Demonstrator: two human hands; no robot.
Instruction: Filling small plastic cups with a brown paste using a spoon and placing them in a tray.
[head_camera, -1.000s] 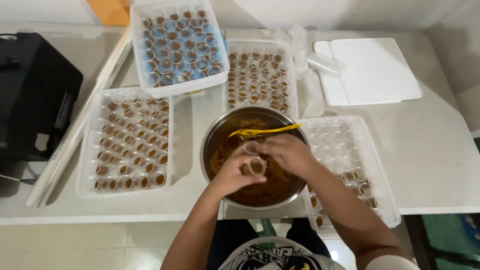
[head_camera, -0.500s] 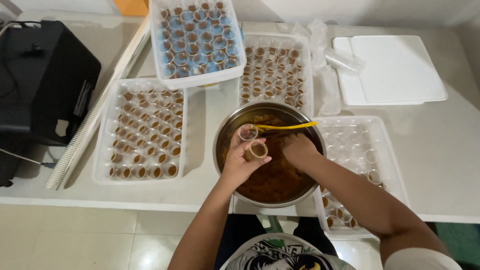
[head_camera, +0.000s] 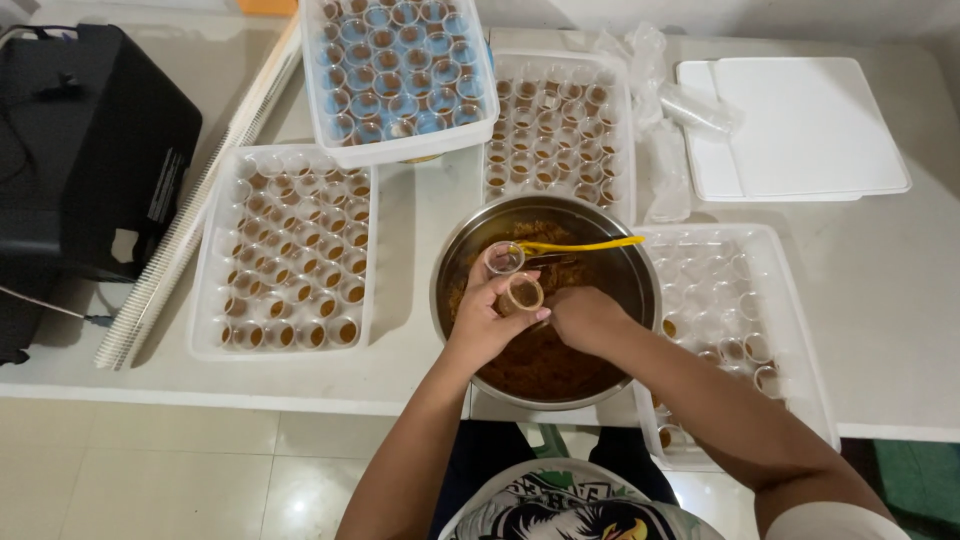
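Head view | white table (head_camera: 900, 300), tiled floor (head_camera: 150, 470) | hands (head_camera: 535, 320) grasping small cups (head_camera: 522, 293)

A white bench (head_camera: 880, 290) is carrying a metal bowl (head_camera: 545, 300), four trays of little cups (head_camera: 285, 250), a white lid (head_camera: 805, 125), a black box (head_camera: 85, 160) and a long white strip (head_camera: 190, 215). Some clear wrap (head_camera: 665, 120) is lying between the lid and a tray.

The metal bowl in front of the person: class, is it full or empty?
Partly full. The metal bowl holds a brown mixture across its bottom, with bare steel wall showing above it. A yellow spoon rests across it.
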